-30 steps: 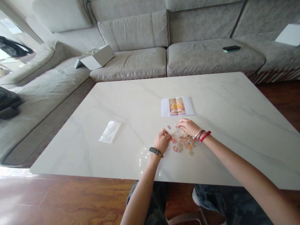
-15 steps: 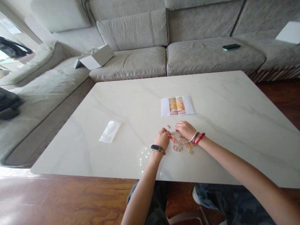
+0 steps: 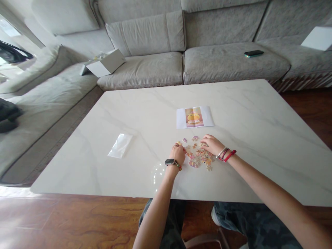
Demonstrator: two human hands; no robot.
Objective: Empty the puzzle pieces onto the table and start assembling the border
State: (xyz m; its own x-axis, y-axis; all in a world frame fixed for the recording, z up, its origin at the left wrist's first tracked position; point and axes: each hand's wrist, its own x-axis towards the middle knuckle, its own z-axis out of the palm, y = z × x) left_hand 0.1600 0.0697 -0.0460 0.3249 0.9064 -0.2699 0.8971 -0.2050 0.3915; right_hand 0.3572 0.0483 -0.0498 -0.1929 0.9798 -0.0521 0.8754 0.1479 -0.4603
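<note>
— Toward the near edge of the tabletop [image 3: 259, 138], just right of its middle: what was logged?
— Loose heap of small pastel puzzle pieces [image 3: 198, 157], lying flat, a few strays on its far side. Both hands were on it.
— Left hand [image 3: 177, 153]?
— At the heap's left rim, fingers curled, tips down among the pieces. Whether one was pinched: could not tell. Watch [image 3: 169, 162] on that wrist.
— Right hand [image 3: 213, 144]?
— Palm down over the heap's far-right part, fingers loosely bent, tips touching pieces. Grip on a single piece: not resolvable either.
— Else on the surface?
— Printed sheet [image 3: 195, 117], yellow figure on pink, just beyond the heap toward the far edge, not touching it. Clear plastic bag [image 3: 120, 145], flat, well apart toward the left edge.
— Beyond?
— Grey sofa [image 3: 145, 69] past the far edge; dark phone [image 3: 254, 53] on its right seat.
</note>
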